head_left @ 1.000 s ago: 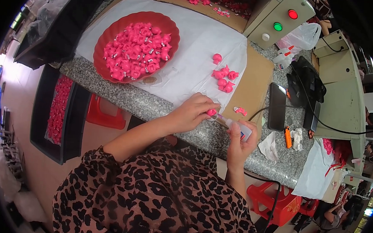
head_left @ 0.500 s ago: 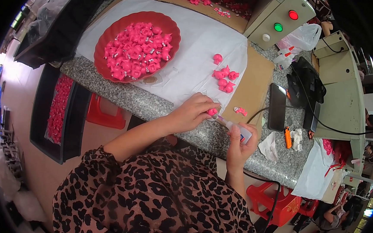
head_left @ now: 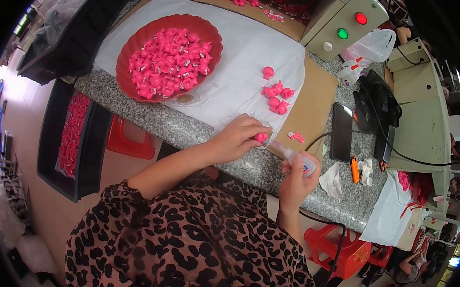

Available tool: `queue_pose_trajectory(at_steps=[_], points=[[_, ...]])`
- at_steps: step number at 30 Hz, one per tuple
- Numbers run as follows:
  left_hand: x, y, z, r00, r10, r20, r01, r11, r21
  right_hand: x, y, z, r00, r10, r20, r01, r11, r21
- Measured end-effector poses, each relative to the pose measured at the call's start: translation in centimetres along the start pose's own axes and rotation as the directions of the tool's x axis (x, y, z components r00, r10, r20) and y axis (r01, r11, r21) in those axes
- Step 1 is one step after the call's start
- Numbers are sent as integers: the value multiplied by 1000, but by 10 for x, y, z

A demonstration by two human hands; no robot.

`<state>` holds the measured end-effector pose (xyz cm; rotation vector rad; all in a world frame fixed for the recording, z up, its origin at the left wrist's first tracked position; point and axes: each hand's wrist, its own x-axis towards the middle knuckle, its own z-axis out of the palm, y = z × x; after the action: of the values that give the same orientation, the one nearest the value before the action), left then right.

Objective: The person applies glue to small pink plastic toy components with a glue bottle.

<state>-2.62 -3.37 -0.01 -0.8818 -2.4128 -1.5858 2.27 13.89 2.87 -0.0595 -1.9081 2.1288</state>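
Note:
My left hand pinches a small pink toy piece at the near edge of the granite counter. In my right hand is a small glue bottle, and its thin nozzle points left at the pink piece. A few finished pink pieces lie on the white sheet just beyond my hands. One more small pink and white piece rests on the cardboard.
A red bowl full of pink pieces sits far left on the sheet. A phone, an orange lighter, a tissue and cables lie to the right. A control box with red and green buttons stands behind. Black bins of pink pieces are below.
The glue bottle's nozzle has moved closer to the pink piece in my left hand. Both hands stay in almost the same place.

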Motion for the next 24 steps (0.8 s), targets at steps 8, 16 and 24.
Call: queue_pose_trajectory(at_steps=[8, 16, 24], points=[[-1, 6, -3, 981, -194, -22, 187, 965, -182, 12, -3, -21, 875, 484, 1, -416, 751, 513], [4, 14, 3, 915, -384, 123, 343, 582, -737, 26, -20, -42, 901, 420, 111, -434, 869, 236], [3, 11, 10, 857, -407, 317, 431, 229, -873, 43, -3, -47, 989, 129, -75, -149, 836, -529]])
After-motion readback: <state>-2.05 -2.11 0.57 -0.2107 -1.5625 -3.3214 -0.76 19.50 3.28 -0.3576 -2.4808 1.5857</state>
